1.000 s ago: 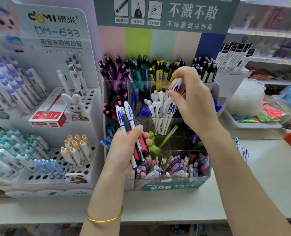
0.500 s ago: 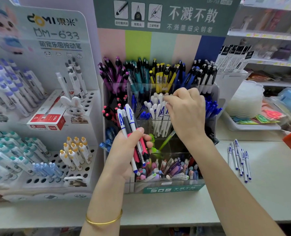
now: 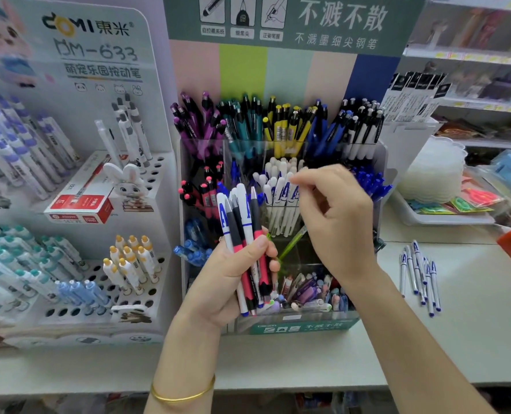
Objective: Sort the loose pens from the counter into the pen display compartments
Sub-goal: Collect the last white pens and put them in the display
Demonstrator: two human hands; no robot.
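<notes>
My left hand (image 3: 233,273) grips a bunch of pens (image 3: 239,216), white ones with blue lettering mixed with pink-and-black ones, held upright in front of the clear pen display (image 3: 381,156). My right hand (image 3: 338,225) hovers over the middle compartment of white pens (image 3: 275,201). Its fingers are loosely curled, the fingertips sit at the pen tops, and I see nothing held in it. Several loose white pens (image 3: 418,273) lie on the counter to the right of the display.
A white DOMI pen stand (image 3: 158,264) with a red box (image 3: 81,201) fills the left side. The display's back row holds purple, teal, yellow, blue and black pens (image 3: 278,124). A white tray (image 3: 445,218) with colourful items sits at the right, and shelves stand behind it.
My right hand lowered white pens into the middle compartment, let them go and lifted slightly with its fingers loosened. The view shifted, bringing the loose pens on the counter into sight.
</notes>
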